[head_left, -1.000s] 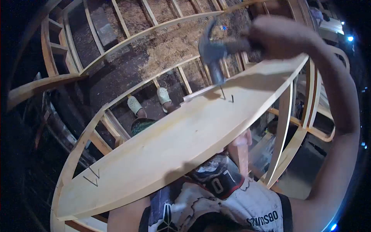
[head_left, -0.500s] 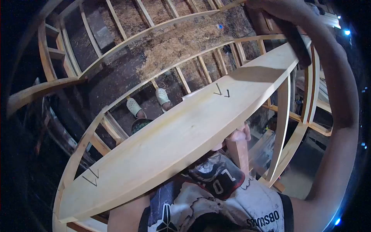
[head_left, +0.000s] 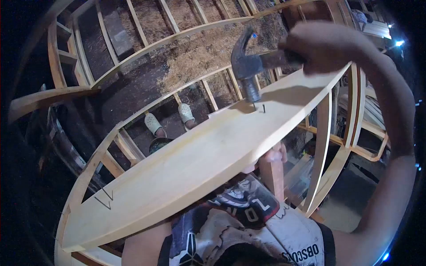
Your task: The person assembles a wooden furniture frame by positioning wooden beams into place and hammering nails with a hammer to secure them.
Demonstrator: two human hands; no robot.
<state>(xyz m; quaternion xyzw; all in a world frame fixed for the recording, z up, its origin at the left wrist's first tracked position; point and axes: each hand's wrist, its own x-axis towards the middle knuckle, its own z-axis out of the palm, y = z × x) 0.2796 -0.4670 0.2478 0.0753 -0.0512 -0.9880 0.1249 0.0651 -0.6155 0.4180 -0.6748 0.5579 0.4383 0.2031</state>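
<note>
My right hand (head_left: 319,46) is closed around a claw hammer (head_left: 248,66). The hammer's face is at the top of a nail (head_left: 254,106) standing in a long pale wooden board (head_left: 177,173). Just beside it, a second nail (head_left: 264,108) stands up from the board. Two more nails (head_left: 105,200) stick out near the board's left end. Below the board's near edge, fingers of my left hand (head_left: 274,155) wrap the top of a wooden piece (head_left: 271,179); the board hides most of that hand and forearm.
A curved slatted wooden frame (head_left: 206,84) lies around and under the board. Another slatted frame (head_left: 173,37) is beyond it, over sawdust-strewn ground (head_left: 195,53). Feet in light clogs (head_left: 185,113) show past the board. Wooden strips (head_left: 372,108) are stacked at right.
My right hand has swung the hammer down and left from its raised position, bringing the head to the nail. My left hand stays almost where it was.
</note>
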